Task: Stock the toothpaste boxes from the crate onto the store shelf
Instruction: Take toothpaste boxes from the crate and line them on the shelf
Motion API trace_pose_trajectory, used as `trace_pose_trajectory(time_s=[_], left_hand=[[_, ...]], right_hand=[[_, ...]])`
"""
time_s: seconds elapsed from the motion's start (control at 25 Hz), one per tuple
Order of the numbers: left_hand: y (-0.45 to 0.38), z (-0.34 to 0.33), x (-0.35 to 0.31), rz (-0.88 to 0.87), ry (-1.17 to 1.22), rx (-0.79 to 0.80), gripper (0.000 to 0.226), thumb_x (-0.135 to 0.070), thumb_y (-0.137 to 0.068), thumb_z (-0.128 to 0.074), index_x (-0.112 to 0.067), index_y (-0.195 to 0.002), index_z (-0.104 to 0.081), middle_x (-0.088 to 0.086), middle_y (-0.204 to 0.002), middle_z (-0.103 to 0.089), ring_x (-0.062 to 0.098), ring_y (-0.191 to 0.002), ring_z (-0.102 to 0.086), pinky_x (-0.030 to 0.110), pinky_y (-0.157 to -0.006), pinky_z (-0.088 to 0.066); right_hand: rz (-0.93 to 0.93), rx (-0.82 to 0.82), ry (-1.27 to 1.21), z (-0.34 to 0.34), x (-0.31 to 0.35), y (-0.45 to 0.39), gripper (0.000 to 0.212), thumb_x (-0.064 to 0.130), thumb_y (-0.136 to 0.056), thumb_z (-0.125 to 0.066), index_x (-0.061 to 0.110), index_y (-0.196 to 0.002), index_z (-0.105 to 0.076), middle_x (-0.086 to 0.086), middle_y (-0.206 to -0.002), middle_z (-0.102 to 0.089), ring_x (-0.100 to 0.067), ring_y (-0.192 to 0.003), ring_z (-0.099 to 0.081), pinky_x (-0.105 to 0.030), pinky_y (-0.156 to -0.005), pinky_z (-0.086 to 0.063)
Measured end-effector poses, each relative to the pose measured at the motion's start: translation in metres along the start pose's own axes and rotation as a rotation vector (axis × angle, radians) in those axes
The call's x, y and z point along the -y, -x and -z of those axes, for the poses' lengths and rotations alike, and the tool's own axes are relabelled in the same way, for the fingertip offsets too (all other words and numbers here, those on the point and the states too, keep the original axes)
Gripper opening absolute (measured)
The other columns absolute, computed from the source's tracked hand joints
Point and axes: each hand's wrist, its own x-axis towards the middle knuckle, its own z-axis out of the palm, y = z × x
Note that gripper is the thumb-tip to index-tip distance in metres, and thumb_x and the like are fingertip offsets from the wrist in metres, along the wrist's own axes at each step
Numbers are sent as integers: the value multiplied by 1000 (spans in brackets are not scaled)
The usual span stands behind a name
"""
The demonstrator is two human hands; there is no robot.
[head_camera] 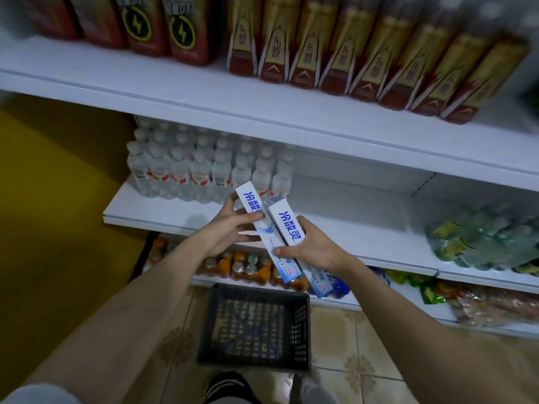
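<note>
Middle shelf [350, 217]: bare stretch lies between water bottles [204, 170] and green packs [481, 243]. Crate [253, 328] stands on floor below, apparently emptied. Two toothpaste boxes [287, 225] are held together above shelf edge, left hand [230, 228] clamped on upper ends, right hand [312, 246] wrapped around lower box. Best squared flush first, then laid into the gap; bottles crowd the left.
</note>
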Motion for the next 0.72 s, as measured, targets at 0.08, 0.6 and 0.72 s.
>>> trace_pose_trajectory(time_s=[0.08,0.6,0.72], left_hand=[[-4,3,-21,22,4,81,66,-18,-79,-78,-19,-134,-42,18,-116,-68,35,-101,-69,47,-76,-59],[68,-113,-203,362,-1213,406,61,-40,-62,-89,-8,-109,-69,12,-106,-71,21,-90,-67,31,-78,-54],[81,-178,-211,403,-1352,378,53,-42,-68,-85,-11,-109,-71,6,-100,-74,17,-83,-68,34,-84,-54]], right_hand=[[8,9,88,23,8,8,57,32,-72,-86,20,-114,-49,2,-104,-70,-14,-87,-72,-37,-78,-61],[287,212,445,152,92,99,49,35,-71,-84,28,-110,-55,8,-103,-70,-14,-93,-69,-34,-83,-57],[333,194,472,191,97,135,42,33,-71,-84,32,-102,-55,11,-99,-70,-13,-91,-69,-32,-81,-56]])
